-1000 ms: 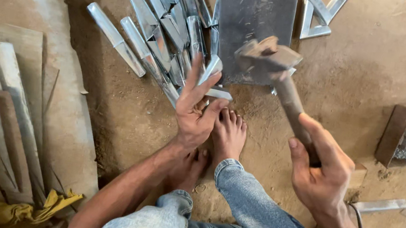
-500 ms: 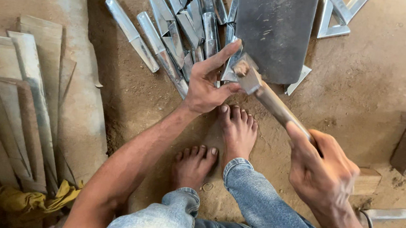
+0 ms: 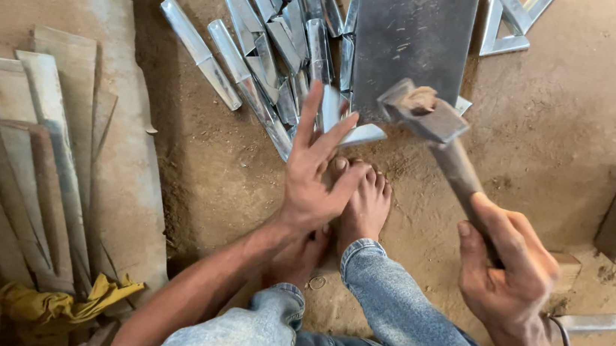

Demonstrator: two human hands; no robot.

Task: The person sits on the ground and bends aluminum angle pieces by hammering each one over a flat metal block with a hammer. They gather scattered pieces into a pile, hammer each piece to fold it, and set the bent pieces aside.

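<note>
**Hammer raised over the steel plate, left hand spread at its corner**

One dark steel plate lies flat on the sandy floor and serves as the landmark here. One hammer hangs above the plate's near edge, its worn metal head tilted and its wooden handle running back to the right hand, which is wrapped tight around the handle's end, thumb on top. The left hand is spread wide, fingers fanned and holding nothing, its fingertips at a small bright metal piece just off the plate's near left corner. Left of the plate lies a heap of about a dozen shiny angled metal strips; the exact count is hard to tell where they overlap. Right of the plate sit two bent metal brackets. Two bare feet show below the plate, the right foot nearest it. Far left of the plate, some seven wooden slats are stacked, with one yellow cloth at their near end.
</note>
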